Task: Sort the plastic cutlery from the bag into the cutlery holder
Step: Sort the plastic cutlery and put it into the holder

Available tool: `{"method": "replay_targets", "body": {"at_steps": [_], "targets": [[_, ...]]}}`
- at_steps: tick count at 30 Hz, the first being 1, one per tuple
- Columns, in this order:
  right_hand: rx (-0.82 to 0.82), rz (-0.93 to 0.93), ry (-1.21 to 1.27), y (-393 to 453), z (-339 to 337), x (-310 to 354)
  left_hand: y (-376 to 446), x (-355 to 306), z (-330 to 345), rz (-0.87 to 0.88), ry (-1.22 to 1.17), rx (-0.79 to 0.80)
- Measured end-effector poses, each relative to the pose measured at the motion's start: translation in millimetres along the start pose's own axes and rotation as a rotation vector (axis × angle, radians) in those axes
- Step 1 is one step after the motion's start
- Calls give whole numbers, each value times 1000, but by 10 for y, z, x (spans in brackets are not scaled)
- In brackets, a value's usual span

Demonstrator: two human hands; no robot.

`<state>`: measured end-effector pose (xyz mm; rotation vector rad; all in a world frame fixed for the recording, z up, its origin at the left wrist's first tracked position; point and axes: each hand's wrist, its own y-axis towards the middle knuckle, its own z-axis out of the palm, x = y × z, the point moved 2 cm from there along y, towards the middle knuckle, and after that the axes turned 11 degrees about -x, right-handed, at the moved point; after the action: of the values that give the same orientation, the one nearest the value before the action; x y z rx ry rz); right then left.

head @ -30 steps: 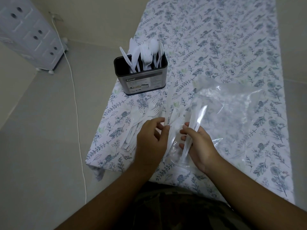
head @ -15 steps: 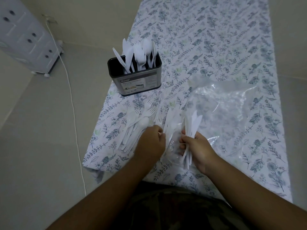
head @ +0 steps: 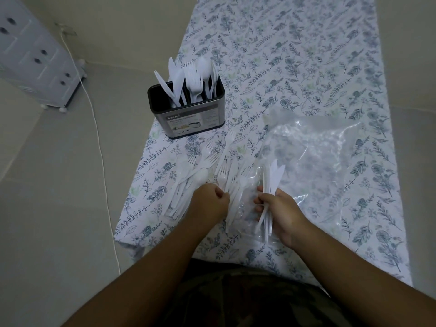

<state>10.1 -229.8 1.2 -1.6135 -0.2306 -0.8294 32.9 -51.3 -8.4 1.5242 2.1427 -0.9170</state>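
Observation:
A dark cutlery holder [head: 186, 116] stands at the table's left edge with white knives, forks and spoons upright in it. Loose white forks and spoons [head: 200, 168] lie in a pile in front of it. My right hand [head: 277, 211] grips a bundle of white plastic knives [head: 271, 182], tips pointing away from me. My left hand [head: 208, 201] has its fingers curled on cutlery in the pile beside a fork [head: 223, 173]. The clear plastic bag [head: 313, 156] lies flat and crumpled to the right, partly under my right hand.
The table carries a white cloth with a blue floral print [head: 295, 55]; its left edge [head: 132, 187] runs close to the pile. A white drawer unit [head: 35, 57] and a white cable [head: 99, 138] are on the floor to the left.
My right hand has drawn the knives clear of the bag and holds them bunched. My left hand has moved down onto the loose pile and curled its fingers there.

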Motion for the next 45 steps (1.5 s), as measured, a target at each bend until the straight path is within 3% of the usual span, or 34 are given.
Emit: {"method": "replay_targets", "body": {"at_steps": [9, 15, 20, 25, 30, 35, 41, 45], "targets": [[8, 7, -19, 21, 39, -23, -18, -32, 66, 139, 104, -48], [5, -13, -24, 32, 7, -21, -19, 10, 46, -2, -28, -48], [39, -17, 9, 24, 26, -14, -108, -22, 38, -6, -108, -52], [143, -32, 32, 5, 71, -44, -294, -228, 113, 205, -150, 151], [-7, -42, -24, 56, 8, -53, -278, -185, 151, 488, 46, 79], [-135, -29, -64, 111, -133, -104, -151, -23, 131, 393, 162, -12], [-227, -147, -290, 105, -176, -91, -105, -11, 109, 249, 60, -32], [-176, -216, -377, 44, -116, -34, -137, 13, 106, 316, 201, -139]]}}
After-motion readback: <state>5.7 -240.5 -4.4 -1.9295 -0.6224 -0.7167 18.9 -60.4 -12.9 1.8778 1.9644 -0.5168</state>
